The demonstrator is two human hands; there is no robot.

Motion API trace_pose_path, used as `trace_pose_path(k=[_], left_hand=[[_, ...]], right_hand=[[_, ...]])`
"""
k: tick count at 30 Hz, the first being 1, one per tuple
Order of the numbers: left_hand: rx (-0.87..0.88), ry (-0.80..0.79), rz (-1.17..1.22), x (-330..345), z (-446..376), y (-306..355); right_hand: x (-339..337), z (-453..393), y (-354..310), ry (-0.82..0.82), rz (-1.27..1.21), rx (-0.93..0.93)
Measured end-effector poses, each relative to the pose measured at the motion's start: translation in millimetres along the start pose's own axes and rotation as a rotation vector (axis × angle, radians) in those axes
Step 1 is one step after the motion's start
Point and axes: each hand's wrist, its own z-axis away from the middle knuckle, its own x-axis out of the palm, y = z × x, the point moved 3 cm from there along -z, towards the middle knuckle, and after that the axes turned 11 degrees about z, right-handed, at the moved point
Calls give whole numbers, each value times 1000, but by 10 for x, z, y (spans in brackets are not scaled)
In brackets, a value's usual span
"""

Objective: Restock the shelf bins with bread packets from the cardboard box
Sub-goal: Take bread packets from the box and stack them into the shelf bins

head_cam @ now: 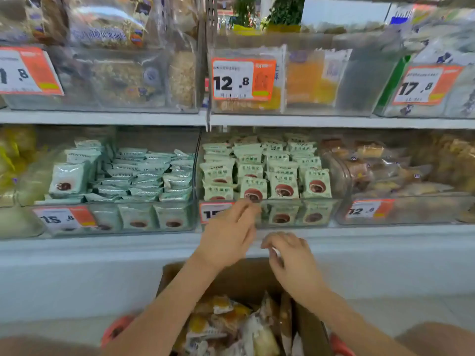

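A cardboard box [239,278] stands open below me, holding several clear-wrapped bread packets [231,322]. My left hand [227,235] reaches up to the front rim of the middle clear shelf bin [321,211], fingers loosely bent at the rim and gripping nothing I can see. That bin holds several rows of pale green packets [267,176]. My right hand [290,253] hovers just above the box and below the shelf edge, fingers curled around something small and white that is mostly hidden.
A second bin of green packets [133,176] sits to the left, and a bin of clear-wrapped pastries [385,170] to the right. The upper shelf [102,116] carries more bins with orange price tags. Something red [115,330] shows under the box.
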Motion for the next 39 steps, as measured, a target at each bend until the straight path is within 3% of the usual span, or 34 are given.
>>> trace_pose_path(k=[4,8,11,13,16,18,22,24,26,30,33,35,37,39], left_hand=[[-503,-609,-12,515,1177,-9],[-904,-824,25,654,2461,-28],[-1184,-1043,91,685,3088,-21],[-1310,-1107,199,750,3245,-21],[-1308,-1057,242,854,3233,-83],[-1274,-1059,197,883,3185,-101],[-1252,-1073,197,931,3161,-34],[-1221,-1083,186,944,3155,25],[-1206,-1055,171,934,3128,58],[-1269,-968,214,929,3136,38],[-1508,-649,421,893,3093,5],[-1734,-398,695,836,2998,24],[-1932,-172,1117,784,2856,61],[-1932,0,1476,711,2692,81]], right_hand=[[935,567,116,-601,85,103],[1478,1043,237,-1037,44,265],[1741,1339,278,-1280,69,322],[1837,1472,264,-1402,124,313],[1945,1647,203,-1516,15,357],[1954,1726,89,-1527,5,279],[1973,1770,-83,-1405,363,-15],[1969,1776,-57,-1414,564,-58],[1967,1803,-22,-1470,586,-61],[1890,1754,-29,-1470,173,100],[1598,1476,-155,-1439,-355,351],[1324,1213,-281,-1350,-665,434],[1160,1028,-342,-1224,-970,509],[1074,974,-342,-1123,-1198,649]])
